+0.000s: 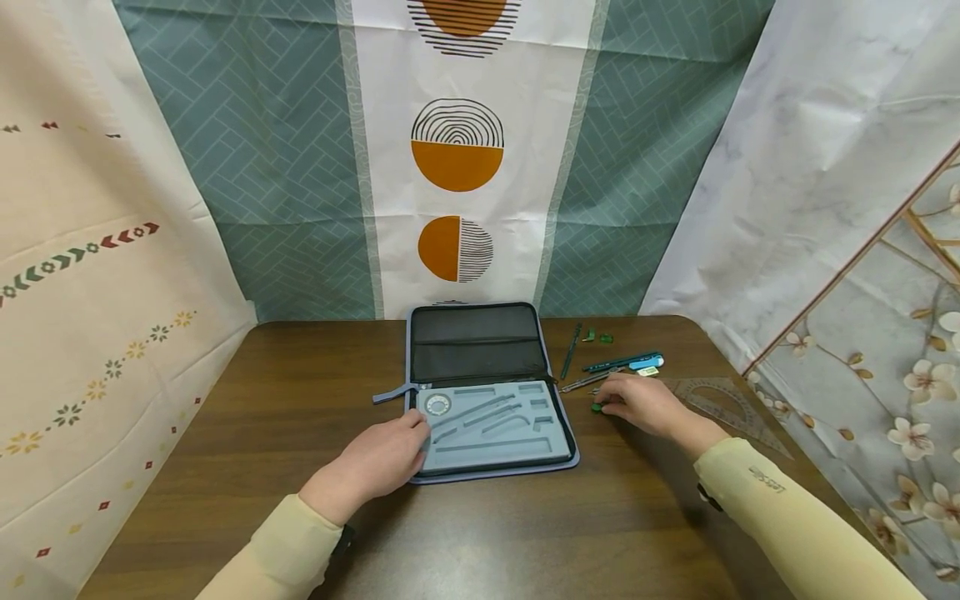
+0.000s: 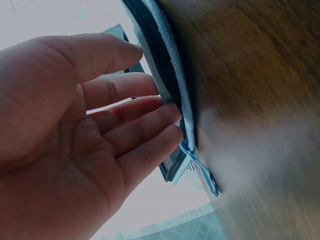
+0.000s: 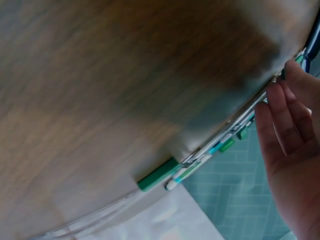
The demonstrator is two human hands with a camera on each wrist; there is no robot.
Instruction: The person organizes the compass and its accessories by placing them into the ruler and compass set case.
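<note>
An open zip case (image 1: 492, 477) lies on the table, its grey-blue tray (image 1: 495, 457) shaped with several recesses. A round white disc (image 1: 438, 404) sits in the tray's upper left corner. My left hand (image 1: 390, 454) touches the case's left edge; in the left wrist view its fingers (image 2: 145, 130) reach the zipper rim (image 2: 175, 65), fairly straight. To the right of the case, my right hand (image 1: 637, 402) pinches a small green piece (image 1: 597, 407) at the table surface. Its kind is mostly hidden by the fingertips.
Beyond the right hand lie a dark green pencil (image 1: 572, 350), two small green pieces (image 1: 606, 338), teal pens (image 1: 618, 362), a blue-and-white item (image 1: 647, 362) and a metal compass-like tool (image 1: 588, 381). A clear protractor set square (image 1: 727, 408) lies at right. Curtains stand behind the table.
</note>
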